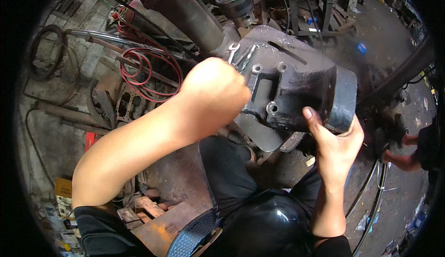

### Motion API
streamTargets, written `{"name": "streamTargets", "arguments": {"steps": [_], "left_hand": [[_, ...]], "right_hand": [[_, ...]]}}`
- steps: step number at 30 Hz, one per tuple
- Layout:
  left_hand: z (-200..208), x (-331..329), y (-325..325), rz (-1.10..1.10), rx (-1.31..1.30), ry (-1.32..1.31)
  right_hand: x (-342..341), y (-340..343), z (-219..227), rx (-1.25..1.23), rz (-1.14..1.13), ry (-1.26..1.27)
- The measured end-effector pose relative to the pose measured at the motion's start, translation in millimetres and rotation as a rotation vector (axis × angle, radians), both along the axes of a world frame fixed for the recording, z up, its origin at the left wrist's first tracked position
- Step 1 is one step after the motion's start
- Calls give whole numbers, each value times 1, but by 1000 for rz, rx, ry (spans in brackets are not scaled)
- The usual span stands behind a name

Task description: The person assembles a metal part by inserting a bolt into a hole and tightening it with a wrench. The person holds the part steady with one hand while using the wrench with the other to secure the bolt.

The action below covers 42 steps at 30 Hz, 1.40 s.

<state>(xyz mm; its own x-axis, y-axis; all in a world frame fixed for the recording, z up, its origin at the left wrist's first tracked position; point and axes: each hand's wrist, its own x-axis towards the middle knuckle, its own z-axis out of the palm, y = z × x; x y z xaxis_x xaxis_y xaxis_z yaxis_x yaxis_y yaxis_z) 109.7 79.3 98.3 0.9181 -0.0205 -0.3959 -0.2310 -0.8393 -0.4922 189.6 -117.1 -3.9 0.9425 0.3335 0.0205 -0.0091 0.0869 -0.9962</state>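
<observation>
A black metal casting [303,88] with bolt holes and a rounded collar lies on the grey drill press table [266,139]. My right hand [336,141] grips its collar end, thumb on the near side. Against the casting's left flange, my left hand [215,90] is closed in a fist; what its fingers hold is hidden. Just beyond that fist, an open-end wrench [233,50] and a drill bit [249,55] rest on the table. Above the table's far edge hangs the drill chuck [234,2].
The thick press column [197,18] rises behind my left hand. Red hose [134,67], pipes and scrap metal parts cover the floor at left. A rusty metal sheet [178,176] is beside my left leg. Another person's feet [401,159] show at the far right, near cables.
</observation>
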Motion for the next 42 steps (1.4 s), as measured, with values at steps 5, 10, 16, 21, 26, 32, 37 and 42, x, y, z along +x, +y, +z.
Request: {"name": "streamTargets", "arguments": {"steps": [5,10,16,21,26,32,37,42], "left_hand": [[6,17,-12,-2,50,128],[1,12,-8,-72,89,92],[-22,6,0,-191,111,-23],[-29,10,11,-200,118,-16],[-33,6,17,-210,104,-71],[-36,6,27,-243,34,-169],[-38,4,27,-238,25,-163],[-32,7,22,-258,-60,-190]], "right_hand": [[1,-1,0,-2,4,25],[2,-4,-4,0,-13,2],[-6,-11,-6,12,-4,48],[-19,-8,-10,27,-42,5],[-25,-4,-10,64,-78,39],[-37,-3,-7,70,-62,36],[-38,-1,-13,59,-87,-28],[-33,-4,-17,41,-97,0]]}}
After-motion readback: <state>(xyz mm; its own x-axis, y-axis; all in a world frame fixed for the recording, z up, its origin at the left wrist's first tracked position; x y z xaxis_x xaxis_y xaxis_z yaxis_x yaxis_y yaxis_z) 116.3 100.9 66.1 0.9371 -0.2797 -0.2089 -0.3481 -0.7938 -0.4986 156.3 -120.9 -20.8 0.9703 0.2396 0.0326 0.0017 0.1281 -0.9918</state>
